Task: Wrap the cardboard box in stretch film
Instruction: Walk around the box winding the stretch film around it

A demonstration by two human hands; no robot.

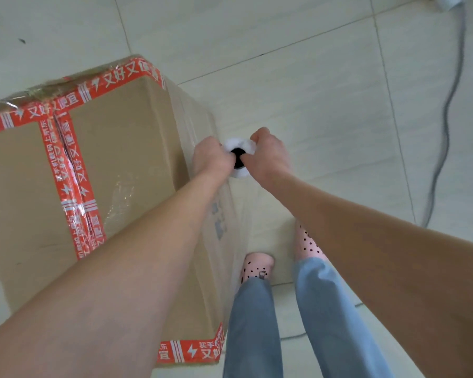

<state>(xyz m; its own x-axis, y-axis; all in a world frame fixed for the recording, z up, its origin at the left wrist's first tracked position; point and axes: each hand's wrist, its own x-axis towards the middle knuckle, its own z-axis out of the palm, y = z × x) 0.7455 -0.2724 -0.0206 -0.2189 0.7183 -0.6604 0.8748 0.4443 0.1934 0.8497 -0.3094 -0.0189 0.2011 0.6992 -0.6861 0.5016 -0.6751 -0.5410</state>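
A large cardboard box (115, 165) with red printed tape stands on the tiled floor at the left. Clear stretch film covers its right side face. A white film roll (239, 148) with a dark core stands upright just right of the box's top edge, seen end on. My left hand (212, 158) grips the roll's top from the left. My right hand (268, 155) grips it from the right, thumb at the core. Most of the roll lies hidden below my hands.
My legs in blue jeans and pink dotted slippers (257, 266) stand close to the box's right side. A grey cable (445, 118) runs down the floor at the right. Pale floor tiles (311, 77) stretch beyond the box.
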